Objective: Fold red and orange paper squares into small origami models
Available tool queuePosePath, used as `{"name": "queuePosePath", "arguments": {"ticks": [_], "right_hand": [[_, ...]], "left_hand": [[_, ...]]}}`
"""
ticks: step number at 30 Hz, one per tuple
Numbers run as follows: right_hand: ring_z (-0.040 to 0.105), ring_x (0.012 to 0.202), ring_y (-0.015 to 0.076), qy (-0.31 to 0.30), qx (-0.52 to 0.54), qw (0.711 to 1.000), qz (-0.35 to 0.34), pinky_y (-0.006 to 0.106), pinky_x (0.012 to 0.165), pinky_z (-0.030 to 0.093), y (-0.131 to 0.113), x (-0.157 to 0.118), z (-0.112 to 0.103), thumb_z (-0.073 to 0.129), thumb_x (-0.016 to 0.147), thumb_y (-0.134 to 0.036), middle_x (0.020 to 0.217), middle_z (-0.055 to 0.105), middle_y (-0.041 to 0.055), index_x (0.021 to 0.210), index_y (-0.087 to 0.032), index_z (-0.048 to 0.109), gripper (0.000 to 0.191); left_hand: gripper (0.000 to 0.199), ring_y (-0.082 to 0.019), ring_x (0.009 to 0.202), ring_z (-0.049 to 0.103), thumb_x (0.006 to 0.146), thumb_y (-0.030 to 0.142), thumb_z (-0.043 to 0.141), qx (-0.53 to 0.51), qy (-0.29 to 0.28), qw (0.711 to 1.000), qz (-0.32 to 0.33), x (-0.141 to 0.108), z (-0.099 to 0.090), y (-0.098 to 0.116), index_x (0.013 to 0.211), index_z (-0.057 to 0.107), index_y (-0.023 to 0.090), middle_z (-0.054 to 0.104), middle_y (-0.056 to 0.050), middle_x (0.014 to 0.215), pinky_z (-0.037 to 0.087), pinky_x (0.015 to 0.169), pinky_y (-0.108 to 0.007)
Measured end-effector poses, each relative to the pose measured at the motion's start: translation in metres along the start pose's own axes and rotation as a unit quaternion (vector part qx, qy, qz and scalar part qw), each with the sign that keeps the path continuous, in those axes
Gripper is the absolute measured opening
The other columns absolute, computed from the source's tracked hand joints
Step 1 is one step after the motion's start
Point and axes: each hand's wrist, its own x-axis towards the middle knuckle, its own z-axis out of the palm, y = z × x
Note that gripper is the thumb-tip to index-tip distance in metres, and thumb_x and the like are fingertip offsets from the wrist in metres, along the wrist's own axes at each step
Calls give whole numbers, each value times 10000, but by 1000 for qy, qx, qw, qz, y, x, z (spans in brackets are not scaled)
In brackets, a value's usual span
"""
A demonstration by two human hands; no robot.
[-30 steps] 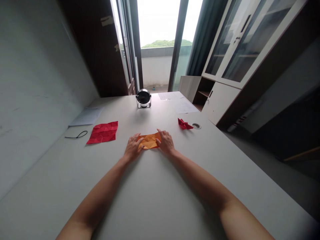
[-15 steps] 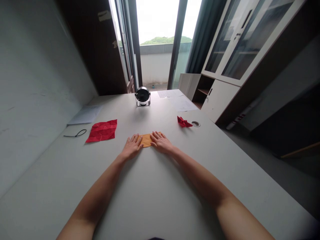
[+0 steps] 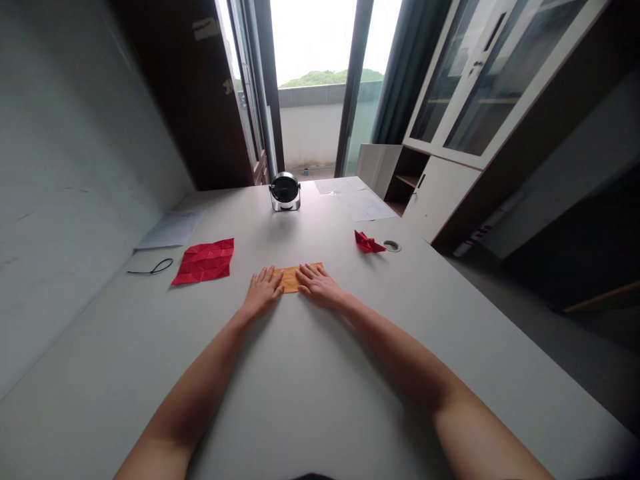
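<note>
A folded orange sheet of paper [image 3: 291, 281] lies flat on the white table, its crease lines visible. My left hand [image 3: 263, 292] rests palm down over its left end with the fingers stretched out. Across the right part of the paper lies my right hand [image 3: 319, 285], also flat, fingers extended. The orange middle strip shows between the two hands, and a bit of the far right corner shows beyond my right fingers. Both ends are partly hidden under the hands.
Left on the table are a creased red paper square [image 3: 205, 261], a black cable tie [image 3: 156, 268] and white sheets [image 3: 170, 230]. A folded red paper boat [image 3: 369, 243] sits beside a tape roll [image 3: 393, 246] at right. A small round fan [image 3: 285, 190] and more papers [image 3: 364, 203] are farther back.
My right hand has slid slightly left along the orange paper, baring more of its right corner. My left hand has barely moved.
</note>
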Motion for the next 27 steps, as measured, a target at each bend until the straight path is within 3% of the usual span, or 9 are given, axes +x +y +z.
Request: {"name": "queuePosePath", "arguments": {"ticks": [6, 9, 13, 21, 24, 27], "right_hand": [[195, 1487, 288, 52, -29, 992, 115, 504, 1195, 134, 19, -6, -7, 302, 1005, -439, 1593, 255, 141, 1506, -140, 361, 587], [207, 1486, 262, 88, -32, 993, 74, 479, 1208, 110, 14, -7, -12, 329, 1004, -373, 1593, 265, 122, 1501, -164, 375, 541], [302, 1452, 228, 70, 0, 997, -24, 428, 1190, 214, 4, -6, -11, 294, 1026, -380, 1551, 377, 65, 1452, -246, 456, 475], [315, 1446, 239, 67, 18, 997, -37, 434, 1186, 249, 10, -4, -2, 332, 1024, -388, 1537, 397, 80, 1446, -219, 456, 472], [322, 1442, 248, 77, 29, 996, -32, 455, 1179, 264, 13, -2, 1, 375, 1012, -367, 1523, 413, 109, 1432, -197, 471, 463], [342, 1432, 251, 90, 41, 995, -28, 458, 1168, 287, 14, -1, 4, 401, 1001, -334, 1509, 430, 124, 1413, -188, 493, 446]], "left_hand": [[608, -333, 1436, 287, 931, 541, 425, -8, 57, 997, -56, 0, 4, -4, 1463, 413, 246, 350, -132, 1558, 189, 1163, -547], [635, -319, 1406, 336, 918, 512, 469, -19, 80, 995, -56, -1, 1, -3, 1475, 376, 222, 408, -141, 1517, 212, 1164, -517], [676, -299, 1329, 434, 903, 415, 528, -42, 108, 993, -24, -3, -9, 3, 1508, 303, 216, 484, -136, 1447, 290, 1138, -471], [803, -241, 1228, 539, 874, 152, 520, -73, 110, 987, 94, -4, -16, 12, 1567, 128, 259, 576, -88, 1360, 404, 1074, -411], [705, -219, 1133, 601, 891, 130, 484, -73, 84, 987, 113, -4, -15, 13, 1541, 247, 266, 655, -62, 1257, 440, 1036, -394], [474, -219, 1198, 572, 940, 250, 484, -61, 51, 987, 137, -4, -14, 14, 1414, 488, 260, 626, -69, 1317, 413, 1069, -387]]}}
